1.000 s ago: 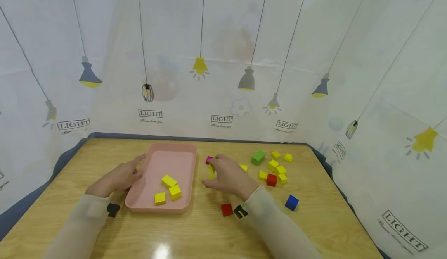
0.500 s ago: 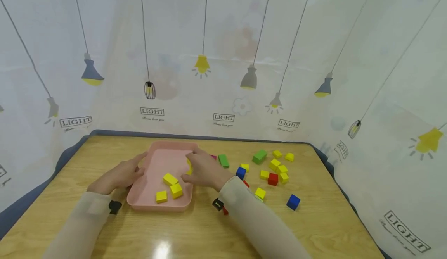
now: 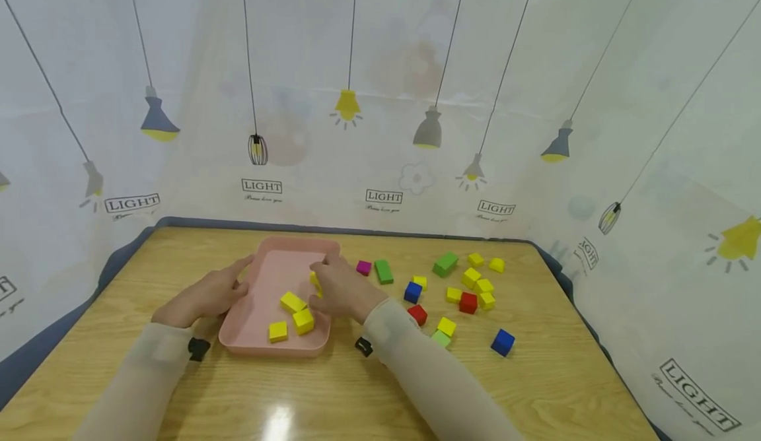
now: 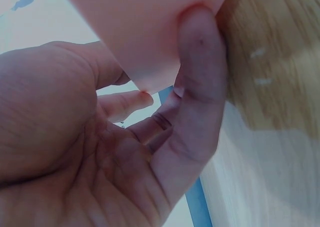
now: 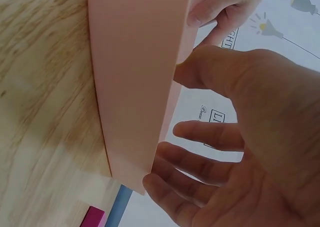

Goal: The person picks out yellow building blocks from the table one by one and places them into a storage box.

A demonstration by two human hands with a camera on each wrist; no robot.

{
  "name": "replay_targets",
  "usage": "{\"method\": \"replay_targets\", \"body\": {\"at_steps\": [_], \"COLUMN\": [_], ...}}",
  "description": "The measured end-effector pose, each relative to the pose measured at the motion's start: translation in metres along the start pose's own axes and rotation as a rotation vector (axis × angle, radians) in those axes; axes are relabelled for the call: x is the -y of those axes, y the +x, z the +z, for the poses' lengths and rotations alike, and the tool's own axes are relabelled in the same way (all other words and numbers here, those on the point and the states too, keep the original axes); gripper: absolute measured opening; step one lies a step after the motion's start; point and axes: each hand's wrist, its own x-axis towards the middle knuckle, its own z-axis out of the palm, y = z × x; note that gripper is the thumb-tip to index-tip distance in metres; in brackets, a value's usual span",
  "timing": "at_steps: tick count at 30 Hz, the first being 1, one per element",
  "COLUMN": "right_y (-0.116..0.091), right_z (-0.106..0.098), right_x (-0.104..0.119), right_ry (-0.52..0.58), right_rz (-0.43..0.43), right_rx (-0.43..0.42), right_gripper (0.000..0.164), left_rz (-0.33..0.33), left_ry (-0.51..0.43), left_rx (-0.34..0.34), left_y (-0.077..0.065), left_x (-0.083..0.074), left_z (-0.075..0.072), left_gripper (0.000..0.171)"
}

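A pink tray stands on the left half of the table, with several yellow blocks inside, among them a yellow block near its right wall. My left hand grips the tray's left side; in the left wrist view, fingers press on the outer wall. Over the right wall reaches my right hand. Just left of its fingertips lies another yellow block, partly covered by the hand. In the right wrist view, the right fingers are spread loosely, with nothing visible between them and the thumb.
Right of the tray lie a magenta block, a green block, blue blocks, red blocks and several yellow blocks. A blue block sits farther right. A white printed curtain hangs behind the table.
My right hand has carried a yellow block left from the table into the tray and lowered it there; its fingers have loosened. The left hand stays on the tray's left side.
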Motion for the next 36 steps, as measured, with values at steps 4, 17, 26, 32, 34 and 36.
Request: {"method": "replay_targets", "body": {"at_steps": [4,17,26,32,34,36], "right_y": [-0.004,-0.027,-0.05,-0.062,-0.066,-0.069], "right_z": [0.0,-0.01,-0.02,-0.022,-0.023,-0.024], "right_x": [-0.003,-0.027,-0.064,-0.093,-0.102,-0.111], "right_ry": [0.002,-0.054,-0.034,0.026,0.048,0.055], "right_rz": [-0.006,0.003,0.045,0.127,0.146,0.15], "right_rx": [-0.02,-0.112,-0.146,-0.159,-0.161,-0.162], "right_gripper": [0.064,0.054,0.05,0.047,0.046,0.044], "left_rz": [-0.008,0.009,-0.01,-0.004,-0.001,-0.007], "left_ry": [-0.007,0.0,-0.005,0.005,0.003,-0.002], "left_rx": [0.001,-0.001,0.011,0.014,0.015,0.016], "left_y": [0.0,-0.001,-0.003,-0.004,-0.004,-0.004], "left_x": [-0.001,-0.002,-0.004,-0.004,-0.005,-0.005], "left_z": [0.001,0.002,0.0,0.0,0.0,0.0], "left_gripper": [0.068,0.067,0.068,0.069,0.069,0.069]}}
